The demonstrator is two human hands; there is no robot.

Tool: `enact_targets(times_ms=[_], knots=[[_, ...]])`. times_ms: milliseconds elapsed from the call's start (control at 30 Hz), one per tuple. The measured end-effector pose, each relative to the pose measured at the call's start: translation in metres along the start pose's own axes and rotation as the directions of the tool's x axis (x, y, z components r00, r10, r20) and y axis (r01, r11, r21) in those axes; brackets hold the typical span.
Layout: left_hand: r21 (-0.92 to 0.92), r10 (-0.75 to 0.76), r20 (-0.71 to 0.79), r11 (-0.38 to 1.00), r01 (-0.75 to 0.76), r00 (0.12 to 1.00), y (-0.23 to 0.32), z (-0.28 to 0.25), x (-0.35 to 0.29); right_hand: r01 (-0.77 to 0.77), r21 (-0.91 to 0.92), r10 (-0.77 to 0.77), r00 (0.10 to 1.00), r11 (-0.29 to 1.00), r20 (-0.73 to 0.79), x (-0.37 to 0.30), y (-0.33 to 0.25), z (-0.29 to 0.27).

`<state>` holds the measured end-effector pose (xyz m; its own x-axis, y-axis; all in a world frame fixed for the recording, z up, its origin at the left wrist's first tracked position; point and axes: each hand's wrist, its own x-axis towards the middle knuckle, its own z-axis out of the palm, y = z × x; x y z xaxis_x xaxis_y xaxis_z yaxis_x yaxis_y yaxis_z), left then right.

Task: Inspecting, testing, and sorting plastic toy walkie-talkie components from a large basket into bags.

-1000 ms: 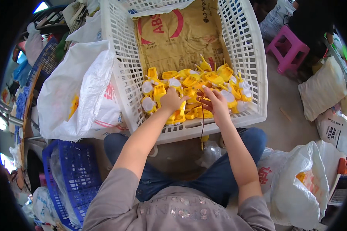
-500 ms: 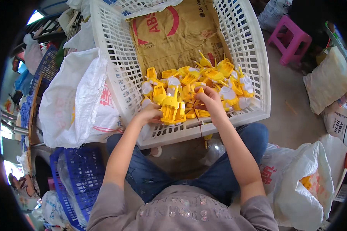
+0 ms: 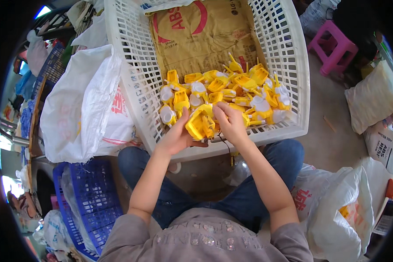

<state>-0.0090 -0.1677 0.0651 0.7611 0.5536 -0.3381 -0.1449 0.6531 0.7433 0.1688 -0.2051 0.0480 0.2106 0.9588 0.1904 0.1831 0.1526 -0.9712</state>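
Observation:
My left hand (image 3: 177, 136) holds a yellow plastic housing (image 3: 199, 124) over the near rim of the white crate, thumb up along its side and fingers beneath. The housing is tilted, its hollow side partly showing. My right hand (image 3: 232, 125) is closed in a pinch right beside the housing's right edge; what its fingertips grip is hidden. A thin dark cord (image 3: 227, 146) hangs down from near the right fingers over the crate's rim. Beyond both hands lies a heap of similar yellow pieces (image 3: 217, 84), several with white round parts (image 3: 260, 104).
The white slotted crate (image 3: 292, 61) stands in front of my knees, lined with a brown sack (image 3: 205, 48). White woven sacks (image 3: 76, 109) stand at left and lower right (image 3: 336, 227). A blue basket (image 3: 91, 196) is at lower left, a pink stool (image 3: 334, 48) at upper right.
My left hand has turned so its thumb and palm show, and the housing is tilted differently. My right hand has come in against the housing, lower and slightly left. The view has shifted slightly.

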Motion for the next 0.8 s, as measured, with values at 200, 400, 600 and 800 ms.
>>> enact_targets(times_ms=[200, 400, 600, 800], knots=[[-0.181, -0.173, 0.047, 0.967, 0.179, 0.984, -0.015, -0.002, 0.004, 0.109, -0.111, -0.098, 0.99, 0.988, 0.101, -0.003, 0.0, 0.002], [-0.35, -0.041, -0.148, 0.937, -0.014, 0.988, -0.01, 0.007, 0.009, 0.265, -0.417, -0.191, 0.959, 0.869, 0.212, -0.01, -0.004, 0.009], [-0.295, 0.028, -0.293, 0.948, -0.118, 0.956, -0.021, 0.007, 0.014, 0.31, -0.488, -0.28, 0.95, 0.816, 0.135, -0.015, -0.001, 0.019], [-0.325, 0.001, -0.349, 0.938, -0.122, 0.937, -0.021, 0.006, 0.015, 0.35, -0.401, -0.367, 0.93, 0.847, 0.037, -0.018, 0.002, 0.023]])
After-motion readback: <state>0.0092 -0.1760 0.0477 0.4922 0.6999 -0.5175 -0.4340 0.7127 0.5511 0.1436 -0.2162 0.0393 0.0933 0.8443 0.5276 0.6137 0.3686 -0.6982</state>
